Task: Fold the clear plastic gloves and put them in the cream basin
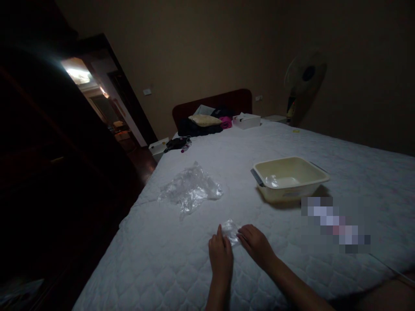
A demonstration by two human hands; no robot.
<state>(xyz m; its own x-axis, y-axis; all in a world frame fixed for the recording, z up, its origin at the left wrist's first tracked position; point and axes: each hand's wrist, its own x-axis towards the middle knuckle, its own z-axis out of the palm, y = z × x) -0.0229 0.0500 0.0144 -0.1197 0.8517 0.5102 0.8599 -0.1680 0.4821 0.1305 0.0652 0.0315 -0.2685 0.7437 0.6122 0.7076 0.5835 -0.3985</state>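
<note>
Both my hands rest on the white quilted bed [181, 268] near its front edge. My left hand [220, 257] and my right hand [256, 244] each pinch one side of a small clear plastic bag [231, 231] that lies on the quilt between them. Their fingers are closed on its edges. A larger crumpled pile of clear plastic bags [189, 190] lies a little further away, to the left. A cream plastic basin [288, 178] stands to the right of that, beyond my right hand.
A blurred-out patch [335, 224] covers something on the bed to the right. Near the dark headboard [212, 106] lie folded clothes [204, 123] and a white box [246, 121]. A standing fan [304, 82] is by the right wall. A dark wardrobe [48, 164] fills the left side.
</note>
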